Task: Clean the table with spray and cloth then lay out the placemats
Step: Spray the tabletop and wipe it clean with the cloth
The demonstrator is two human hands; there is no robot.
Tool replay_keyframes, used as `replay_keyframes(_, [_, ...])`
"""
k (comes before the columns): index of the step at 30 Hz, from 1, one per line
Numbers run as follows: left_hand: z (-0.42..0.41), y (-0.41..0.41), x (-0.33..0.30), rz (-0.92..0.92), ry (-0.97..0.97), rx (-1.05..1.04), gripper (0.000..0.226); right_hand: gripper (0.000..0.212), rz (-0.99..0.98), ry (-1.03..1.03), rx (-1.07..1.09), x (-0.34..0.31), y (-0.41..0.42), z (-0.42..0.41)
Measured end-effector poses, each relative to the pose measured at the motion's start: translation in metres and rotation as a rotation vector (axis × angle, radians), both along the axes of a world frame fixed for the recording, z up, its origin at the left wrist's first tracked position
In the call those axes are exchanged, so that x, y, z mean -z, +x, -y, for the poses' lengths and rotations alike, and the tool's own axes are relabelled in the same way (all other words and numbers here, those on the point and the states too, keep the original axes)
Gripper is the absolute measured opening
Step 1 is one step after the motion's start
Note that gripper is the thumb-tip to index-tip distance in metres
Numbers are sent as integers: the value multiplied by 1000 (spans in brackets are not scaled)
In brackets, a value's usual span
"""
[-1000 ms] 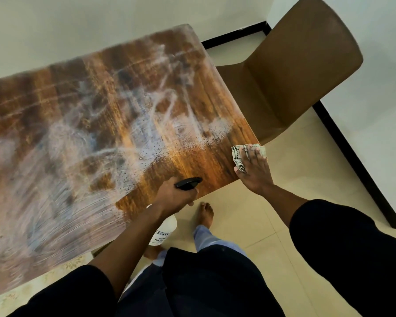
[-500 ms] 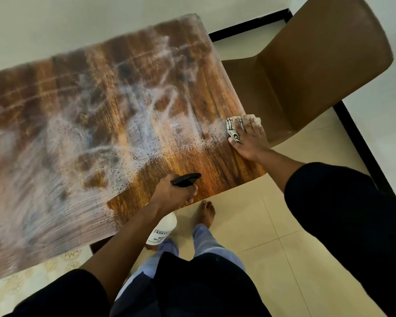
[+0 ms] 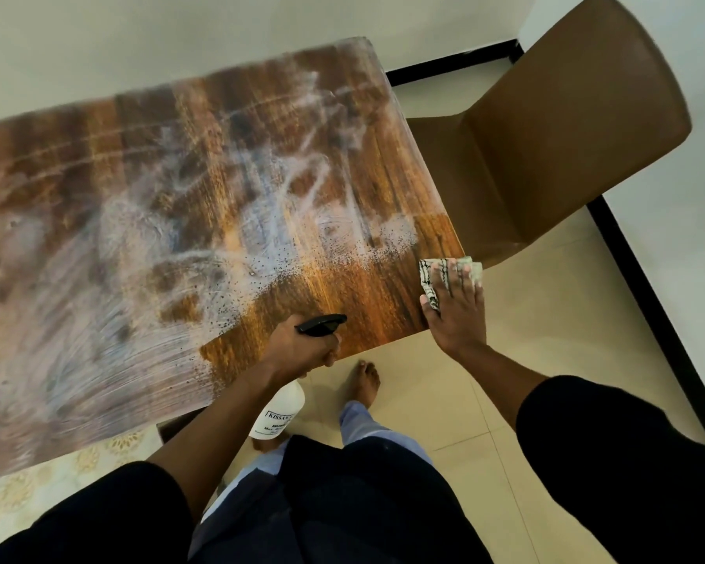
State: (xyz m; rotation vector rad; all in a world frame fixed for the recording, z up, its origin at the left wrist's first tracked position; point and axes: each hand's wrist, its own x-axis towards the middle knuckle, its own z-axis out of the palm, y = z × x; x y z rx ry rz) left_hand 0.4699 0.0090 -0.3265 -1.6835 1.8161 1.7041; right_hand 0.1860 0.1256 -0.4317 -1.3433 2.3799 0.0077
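Observation:
The wooden table (image 3: 228, 164) is covered with white foam streaks and fine spray droplets. My left hand (image 3: 302, 348) grips the spray bottle (image 3: 279, 415) by its black trigger head at the table's near edge; the white bottle hangs below the tabletop. My right hand (image 3: 456, 307) presses a patterned white cloth (image 3: 428, 278) flat onto the table's near right corner, fingers straight. Part of the cloth sticks out past the fingertips and over the table's right edge. No placemats are in sight.
A brown chair (image 3: 566, 128) stands right beside the table's right edge. Beige floor tiles (image 3: 546, 339) lie below, with my bare foot (image 3: 366, 380) near the table edge. A pale patterned surface (image 3: 58, 474) shows under the table at lower left. White walls lie behind.
My right hand slid the cloth along the table's right edge, away from me and then back to the near right corner. The left hand kept the bottle where it was.

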Motion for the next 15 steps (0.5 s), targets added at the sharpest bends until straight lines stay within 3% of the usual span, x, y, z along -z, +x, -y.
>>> replay_keyframes(5, [0,29,-3,-21,12,-51,14,68,37,9,-53,-8,57,15])
replay_keyframes(15, [12,134,-9,22,-39,-169,18,68,153,21,-576,-13,243,68])
